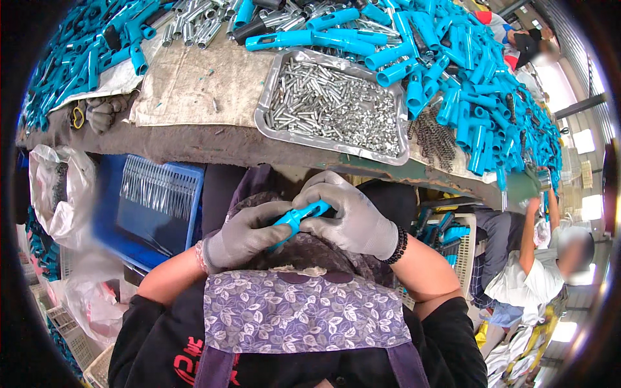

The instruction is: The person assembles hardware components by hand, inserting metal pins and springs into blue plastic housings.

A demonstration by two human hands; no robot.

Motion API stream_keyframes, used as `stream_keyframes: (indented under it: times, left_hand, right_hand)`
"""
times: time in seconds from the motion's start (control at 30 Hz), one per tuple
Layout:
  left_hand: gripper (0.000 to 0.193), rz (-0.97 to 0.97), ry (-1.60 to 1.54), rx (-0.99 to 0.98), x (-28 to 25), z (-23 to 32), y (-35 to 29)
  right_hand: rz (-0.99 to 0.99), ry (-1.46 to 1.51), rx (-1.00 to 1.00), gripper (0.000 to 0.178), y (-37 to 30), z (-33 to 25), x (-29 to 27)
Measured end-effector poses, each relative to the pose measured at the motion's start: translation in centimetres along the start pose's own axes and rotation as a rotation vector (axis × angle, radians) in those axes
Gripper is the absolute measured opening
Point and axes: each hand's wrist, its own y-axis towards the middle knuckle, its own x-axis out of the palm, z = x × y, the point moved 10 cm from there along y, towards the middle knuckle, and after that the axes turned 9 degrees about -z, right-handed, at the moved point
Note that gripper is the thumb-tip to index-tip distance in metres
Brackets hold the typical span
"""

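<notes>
A turquoise tubular plastic handle [295, 220] with a slot in its side is held over my lap. My gloved left hand [242, 236] grips its lower left end, fingers closed around it. My gloved right hand [349, 216] is closed on the upper right end, its fingers bent over the piece. Whether a small part is pinched in the right fingertips is hidden. Beyond my hands, on the bench, lies a metal tray [336, 148] with many small silver pins [310, 90] and smaller metal bits.
Turquoise handles [479, 97] are heaped along the bench, with metal tubes [200, 29] at the back. A blue crate [145, 242] holding thin metal rods stands left. Grey gloves [103, 113] rest near the bench edge. At right, a co-worker [530, 271] sits beside a crate of parts [466, 249].
</notes>
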Motion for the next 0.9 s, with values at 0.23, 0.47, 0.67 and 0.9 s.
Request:
stream_keyframes:
  times: [0.23, 0.47, 0.67, 0.9]
  left_hand:
    - [0.068, -0.051, -0.029, 0.207, 0.5, 2.3, 0.9]
    - [0.082, 0.046, -0.140, 0.235, 1.1, 4.7, 1.8]
    - [0.069, 0.055, -0.045, 0.234, 1.4, 5.2, 2.6]
    - [0.062, 0.117, -0.107, 0.197, 1.3, 4.8, 3.0]
  right_hand:
    - [0.665, -0.489, 0.112, 0.018, -3.7, -2.7, -12.2]
    - [0.553, -0.628, 0.194, 0.014, -2.9, 1.5, -13.7]
    - [0.744, -0.274, 0.258, 0.012, -5.0, 3.5, -15.0]
    - [0.837, -0.087, 0.202, 0.020, -5.9, 2.6, -14.7]
